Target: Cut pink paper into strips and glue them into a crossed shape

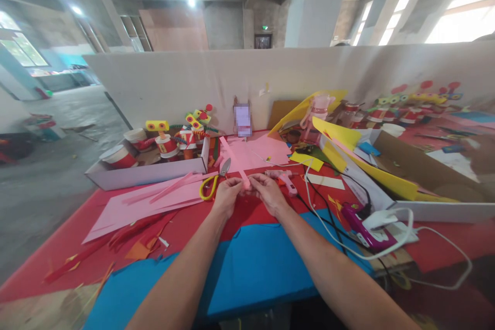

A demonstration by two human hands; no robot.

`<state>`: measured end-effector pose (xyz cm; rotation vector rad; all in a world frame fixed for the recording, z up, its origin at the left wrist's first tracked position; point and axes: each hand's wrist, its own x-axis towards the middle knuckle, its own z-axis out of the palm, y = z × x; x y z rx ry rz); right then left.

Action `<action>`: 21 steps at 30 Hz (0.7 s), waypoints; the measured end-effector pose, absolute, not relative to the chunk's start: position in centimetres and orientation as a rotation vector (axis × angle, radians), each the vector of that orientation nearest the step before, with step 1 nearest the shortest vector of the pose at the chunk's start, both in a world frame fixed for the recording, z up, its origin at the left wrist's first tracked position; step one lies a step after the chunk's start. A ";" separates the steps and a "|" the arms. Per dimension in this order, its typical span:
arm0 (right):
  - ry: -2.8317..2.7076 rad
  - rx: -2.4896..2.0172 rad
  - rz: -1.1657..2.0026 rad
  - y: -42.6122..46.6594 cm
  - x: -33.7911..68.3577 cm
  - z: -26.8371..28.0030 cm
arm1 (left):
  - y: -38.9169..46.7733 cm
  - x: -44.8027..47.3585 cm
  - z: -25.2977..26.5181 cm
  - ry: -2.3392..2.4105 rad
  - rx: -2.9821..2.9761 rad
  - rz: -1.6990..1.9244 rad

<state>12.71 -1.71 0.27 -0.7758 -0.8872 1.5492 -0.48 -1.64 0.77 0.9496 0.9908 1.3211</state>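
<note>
My left hand point(229, 194) and my right hand point(267, 192) meet above the red table cover, fingers pinched together. Between them they hold the near end of a pink paper strip point(240, 166), which stretches away over a pink sheet point(266, 150). Just left of my left hand lie scissors point(209, 187) with yellow handles and the blades pointing away from me. Beside my right hand rests a pink hot glue gun point(286, 181). The fingers partly hide the strip's held end.
At the left a white box point(147, 178) holds paper-cup figures point(167, 145). Pink paper point(131, 211) lies before it. Cables cross the right side near a purple power strip point(365, 227). Yellow sheets point(367, 165) lean over another box point(436, 211). A white partition point(185, 80) stands behind.
</note>
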 end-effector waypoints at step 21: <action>-0.958 -0.888 1.278 -1.5 12.8 0.3 | -2.4 -0.1 1.9 0.867 0.991 1.320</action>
